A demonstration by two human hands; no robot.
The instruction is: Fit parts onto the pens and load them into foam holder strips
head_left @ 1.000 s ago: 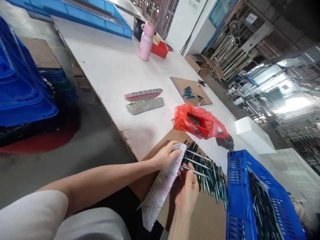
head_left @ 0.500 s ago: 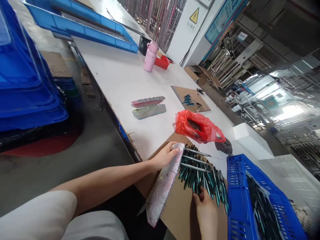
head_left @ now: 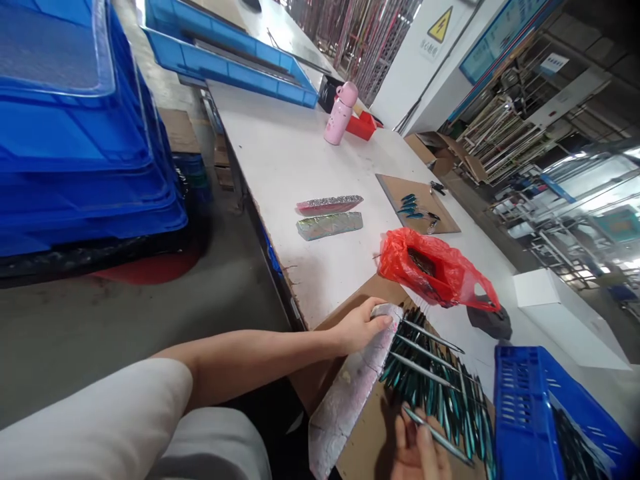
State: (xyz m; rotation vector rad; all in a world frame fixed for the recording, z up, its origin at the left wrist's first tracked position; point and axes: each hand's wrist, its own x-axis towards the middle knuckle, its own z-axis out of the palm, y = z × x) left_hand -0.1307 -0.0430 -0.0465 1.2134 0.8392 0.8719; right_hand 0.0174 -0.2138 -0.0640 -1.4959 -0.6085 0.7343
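Note:
My left hand (head_left: 361, 328) grips the upper end of a long foam block (head_left: 347, 400) with a cracked, pinkish-silver surface. Several slim silvery lures (head_left: 425, 368) stick out sideways from the block's right edge. In my right hand (head_left: 419, 450), a slender pointed fishing lure (head_left: 443, 440) lies between thumb and fingers, its silvery side up. Just beyond that hand, a dense row of teal-and-black lures (head_left: 437, 397) is spread over a cardboard sheet (head_left: 367, 430). The lower part of my right hand is cut off by the frame edge.
A red plastic bag (head_left: 400, 263) sits beyond the lures; a blue crate (head_left: 523, 400) stands to the right. Farther off are two foam blocks (head_left: 330, 225), a board (head_left: 440, 207) with several lures, and a pink bottle (head_left: 341, 115). Stacked blue bins (head_left: 85, 147) stand left.
My right hand has lifted one lure away from the row and turned, fingers now upward. My left hand still holds the foam block. The whole view has shifted, so things appear farther right.

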